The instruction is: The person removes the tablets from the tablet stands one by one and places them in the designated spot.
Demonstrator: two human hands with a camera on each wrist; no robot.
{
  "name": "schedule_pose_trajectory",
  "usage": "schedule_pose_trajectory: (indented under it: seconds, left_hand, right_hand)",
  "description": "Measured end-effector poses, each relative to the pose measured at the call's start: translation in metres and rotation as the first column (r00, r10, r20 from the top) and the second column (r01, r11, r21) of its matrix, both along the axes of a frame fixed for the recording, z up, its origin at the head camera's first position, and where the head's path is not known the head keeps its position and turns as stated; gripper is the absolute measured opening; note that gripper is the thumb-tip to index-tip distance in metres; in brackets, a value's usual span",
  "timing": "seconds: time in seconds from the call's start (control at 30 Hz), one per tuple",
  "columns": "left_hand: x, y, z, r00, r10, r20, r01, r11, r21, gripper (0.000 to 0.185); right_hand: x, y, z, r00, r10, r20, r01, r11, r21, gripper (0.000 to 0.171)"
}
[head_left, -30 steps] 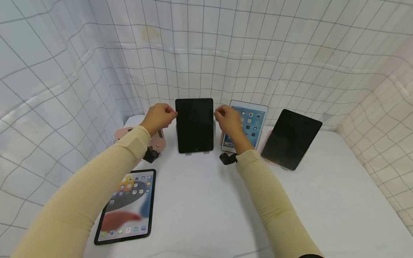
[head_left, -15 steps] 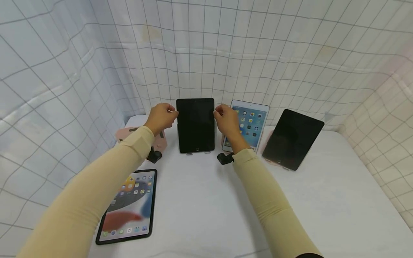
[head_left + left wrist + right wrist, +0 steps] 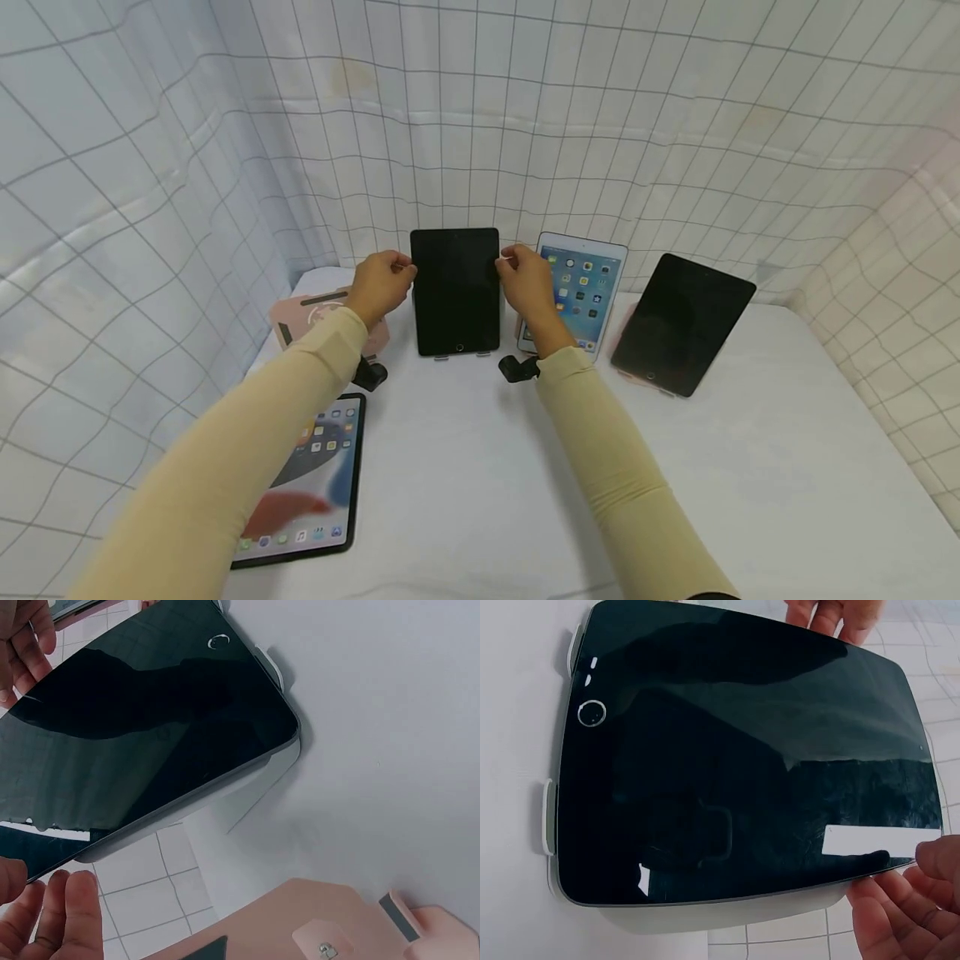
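Your left hand (image 3: 381, 283) and right hand (image 3: 527, 279) flank the dark tablet (image 3: 456, 290), standing upright on its stand at 12 o'clock on the counter (image 3: 480, 467). Each grip is lightly curled, fingertips (image 3: 900, 900) at the tablet's upper side edges; can't tell if they pinch it or only touch. Lit tablet (image 3: 576, 290) at 1 o'clock, another dark tablet (image 3: 681, 323) at 2, flat lit tablet (image 3: 307, 483) at 8.

Bare white table (image 3: 465, 467) lies between both forearms; a pink stand (image 3: 315, 321) crowds the left hand (image 3: 380, 283), a lit tablet (image 3: 581, 287) the right hand (image 3: 525, 279)
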State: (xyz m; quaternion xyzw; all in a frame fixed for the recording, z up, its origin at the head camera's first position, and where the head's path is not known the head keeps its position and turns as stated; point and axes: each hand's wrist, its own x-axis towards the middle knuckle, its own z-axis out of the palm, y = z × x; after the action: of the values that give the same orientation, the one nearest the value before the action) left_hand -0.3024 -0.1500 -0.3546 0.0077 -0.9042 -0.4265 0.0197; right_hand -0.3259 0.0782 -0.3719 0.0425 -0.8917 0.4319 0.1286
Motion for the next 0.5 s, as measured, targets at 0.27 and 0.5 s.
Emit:
schedule_pose_trajectory:
  seconds: [0.27, 0.5]
  left_hand:
    - [0.0003, 0.0017, -0.0018, 0.999, 0.042, -0.011, -0.042, 0.998, 0.045, 0.028]
    - [0.0011, 0.0019, -0.0054, 0.999, 0.051, -0.015, -0.049, 0.992, 0.114, 0.026]
  right_hand:
    - [0.0012, -0.0016, -0.0016, 1.0, 0.002, -0.003, -0.002, 1.0, -0.025, 0.023]
    - [0.0041, -0.002, -0.0021, 1.0, 0.002, 0.002, -0.002, 0.997, -0.079, 0.02]
